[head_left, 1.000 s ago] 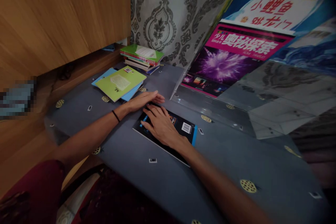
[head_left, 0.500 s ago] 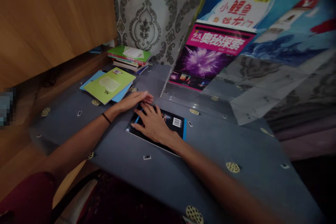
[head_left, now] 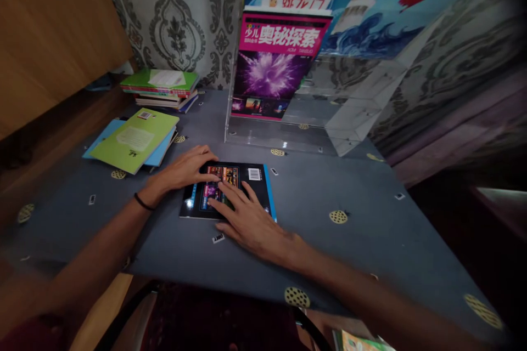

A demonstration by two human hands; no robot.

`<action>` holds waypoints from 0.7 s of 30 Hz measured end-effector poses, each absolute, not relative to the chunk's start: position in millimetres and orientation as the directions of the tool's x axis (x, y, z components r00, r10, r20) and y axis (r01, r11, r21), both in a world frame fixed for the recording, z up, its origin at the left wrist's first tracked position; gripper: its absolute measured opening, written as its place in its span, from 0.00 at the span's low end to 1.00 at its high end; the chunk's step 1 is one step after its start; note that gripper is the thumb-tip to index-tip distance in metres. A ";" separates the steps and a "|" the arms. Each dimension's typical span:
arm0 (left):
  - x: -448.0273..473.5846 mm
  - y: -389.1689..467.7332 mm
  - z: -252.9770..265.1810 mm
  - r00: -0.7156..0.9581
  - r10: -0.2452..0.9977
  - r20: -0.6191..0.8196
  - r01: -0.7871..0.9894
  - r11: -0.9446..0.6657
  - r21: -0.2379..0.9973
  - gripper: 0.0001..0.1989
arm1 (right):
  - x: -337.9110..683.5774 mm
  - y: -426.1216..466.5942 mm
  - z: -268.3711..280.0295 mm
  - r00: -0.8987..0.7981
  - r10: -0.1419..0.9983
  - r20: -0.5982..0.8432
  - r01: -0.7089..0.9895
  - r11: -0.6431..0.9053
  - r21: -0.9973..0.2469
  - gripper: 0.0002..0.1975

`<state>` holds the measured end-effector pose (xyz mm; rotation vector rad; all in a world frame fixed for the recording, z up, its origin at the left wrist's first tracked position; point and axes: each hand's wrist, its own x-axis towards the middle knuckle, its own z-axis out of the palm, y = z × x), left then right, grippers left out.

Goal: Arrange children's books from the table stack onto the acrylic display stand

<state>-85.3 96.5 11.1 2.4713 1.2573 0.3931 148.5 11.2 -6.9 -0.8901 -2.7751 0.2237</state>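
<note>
A black book [head_left: 251, 189] with a blue edge, small pictures and a barcode lies flat on the table, back cover up. My right hand [head_left: 249, 222] rests across its near right part with the fingers spread, partly hiding the cover. At the book's far left corner lies my left hand [head_left: 187, 167], fingers stretched and thumb over the cover. Neither hand grips anything. Behind the book stands a clear acrylic rack [head_left: 280, 141], holding a purple and pink book [head_left: 274, 74] below a blue picture book [head_left: 366, 22].
Left of the book, a green book [head_left: 135, 140] lies on a blue book [head_left: 102, 134]. Farther back is a stack of books [head_left: 160, 85] against the patterned wall [head_left: 177, 27]. The grey patterned table [head_left: 313, 258] ends near my lap, and a wooden panel [head_left: 53, 27] borders the left.
My view has turned to the right. My left hand has moved onto the book's left corner, and my right hand has slid toward its near edge, uncovering more of the pictures.
</note>
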 end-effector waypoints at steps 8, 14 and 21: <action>-79.5 108.0 21.4 0.566 0.822 -0.063 0.762 -0.493 0.419 0.25 | 193.6 6.6 -22.8 -0.582 0.771 0.260 0.651 0.633 -0.419 0.21; -78.1 114.3 23.4 0.571 0.800 -0.185 0.755 -0.423 0.502 0.25 | 208.4 8.7 -28.0 -0.449 0.855 0.261 0.664 0.514 -0.542 0.32; -74.7 104.8 42.8 0.630 0.747 -0.213 0.596 -0.289 0.749 0.20 | 215.3 20.6 -34.8 -0.294 0.923 0.249 0.573 0.378 -0.727 0.46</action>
